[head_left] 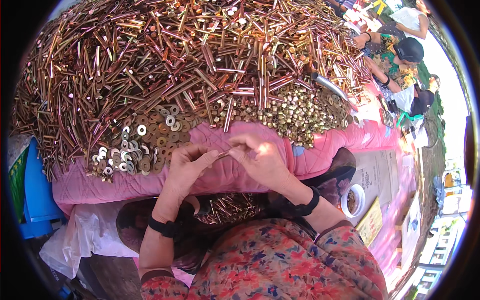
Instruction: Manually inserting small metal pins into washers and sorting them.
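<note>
Slim metal piece (223, 155) sits btwn the two sets of fingertips, above the pink quilted cloth (80, 182). L hand (189, 166) has thumb and forefinger together, clamped on its near end; R hand (259, 162) pinches the other end (a bit blurred, so exact finger contact is hard to tell). What kind of part it is, can't say; fingers cover too much.

Just beyond the fingertips, one metal tube (229, 115) pokes out over the cloth. Left of the L fingers: loose washers (150, 142), spilling toward the cloth's edge. Beyond the R fingers, off to the right: a pile of brass-coloured nuts (287, 115). Farther out from both: the big heap of tubes (150, 60).

Risks, as I judge it: piece is thin, grip is fingertip-only, so a slip or uneven twist btwn the hands could drop it. Below the fingers, on the body side, lie more metal pcs (232, 207), so a dropped one would prob. get lost there. A forearm or knuckle brushing the L side could knock washers off; a nudge fwd could tip that poking tube.
</note>
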Demonstrator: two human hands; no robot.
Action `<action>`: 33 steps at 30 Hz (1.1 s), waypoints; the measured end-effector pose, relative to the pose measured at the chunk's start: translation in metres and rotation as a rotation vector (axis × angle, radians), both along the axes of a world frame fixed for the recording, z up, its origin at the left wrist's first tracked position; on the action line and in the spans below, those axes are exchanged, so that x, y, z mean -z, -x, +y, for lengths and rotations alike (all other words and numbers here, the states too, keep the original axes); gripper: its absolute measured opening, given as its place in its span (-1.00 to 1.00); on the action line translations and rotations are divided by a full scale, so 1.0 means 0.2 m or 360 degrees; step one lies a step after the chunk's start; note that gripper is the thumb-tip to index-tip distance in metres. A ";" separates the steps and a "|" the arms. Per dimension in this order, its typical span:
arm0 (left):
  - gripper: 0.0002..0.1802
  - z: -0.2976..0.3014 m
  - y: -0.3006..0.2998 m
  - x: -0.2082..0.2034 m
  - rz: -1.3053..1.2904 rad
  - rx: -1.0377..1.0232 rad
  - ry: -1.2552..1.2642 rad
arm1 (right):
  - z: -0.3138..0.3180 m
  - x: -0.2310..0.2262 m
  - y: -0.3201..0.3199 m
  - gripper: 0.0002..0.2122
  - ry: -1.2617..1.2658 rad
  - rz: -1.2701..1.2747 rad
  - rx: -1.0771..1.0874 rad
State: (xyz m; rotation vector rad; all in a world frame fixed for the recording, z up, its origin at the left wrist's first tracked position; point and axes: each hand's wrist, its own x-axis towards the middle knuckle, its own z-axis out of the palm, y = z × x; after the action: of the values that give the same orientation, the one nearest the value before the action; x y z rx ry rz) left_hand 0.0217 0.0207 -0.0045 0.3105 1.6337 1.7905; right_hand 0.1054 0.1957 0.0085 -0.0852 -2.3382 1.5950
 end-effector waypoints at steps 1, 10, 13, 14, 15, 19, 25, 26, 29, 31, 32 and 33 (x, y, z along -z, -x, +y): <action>-0.85 0.01 0.00 0.00 -0.0005 0.0007 -0.0006 | 0.05 0.01 -0.01 -0.90 -0.0235 0.0059 0.0181; -0.91 0.05 0.01 -0.01 -0.0095 -0.0494 -0.0174 | 0.39 0.15 -0.12 -0.90 -0.1473 -0.0076 0.0680; -0.90 0.05 0.01 -0.01 -0.0115 -0.0507 -0.0188 | 0.39 0.17 -0.11 -0.89 -0.1574 -0.0103 0.0687; -0.90 0.05 0.00 -0.02 -0.0114 -0.0479 -0.0179 | 0.39 0.17 -0.12 -0.89 -0.1573 -0.0103 0.0688; -0.91 0.05 0.00 -0.02 -0.0114 -0.0450 -0.0170 | 0.39 0.17 -0.12 -0.89 -0.1585 -0.0133 0.0716; -0.90 0.05 -0.01 -0.02 -0.0094 -0.0445 -0.0130 | 0.37 0.13 -0.13 -0.88 -0.1612 -0.0107 0.0725; -0.92 0.06 -0.03 -0.02 -0.0079 -0.0411 -0.0130 | 0.32 0.11 -0.12 -0.91 -0.1263 0.0166 0.0670; -0.93 0.07 -0.03 -0.02 -0.0113 -0.0376 -0.0142 | 0.29 0.10 -0.11 -0.91 -0.1258 0.0164 0.0665; -0.94 0.06 -0.03 -0.01 -0.0149 -0.0355 -0.0184 | 0.26 0.08 -0.07 -0.90 -0.0927 0.0214 0.0643; -0.94 0.06 -0.03 0.00 -0.0154 -0.0370 -0.0216 | 0.29 0.08 -0.06 -0.89 -0.1117 0.0168 0.0825; -0.93 0.05 -0.02 0.00 -0.0167 -0.0388 -0.0221 | 0.31 0.08 -0.07 -0.89 -0.1117 0.0167 0.0819; -0.93 0.04 -0.02 -0.01 -0.0181 -0.0406 -0.0226 | 0.34 0.08 -0.09 -0.89 -0.1085 0.0073 0.0893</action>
State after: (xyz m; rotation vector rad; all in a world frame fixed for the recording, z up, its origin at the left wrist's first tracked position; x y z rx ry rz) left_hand 0.0252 0.0288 -0.0032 0.0628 1.5242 2.0798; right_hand 0.1243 0.2641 -0.0075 -0.4872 -2.3921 0.5066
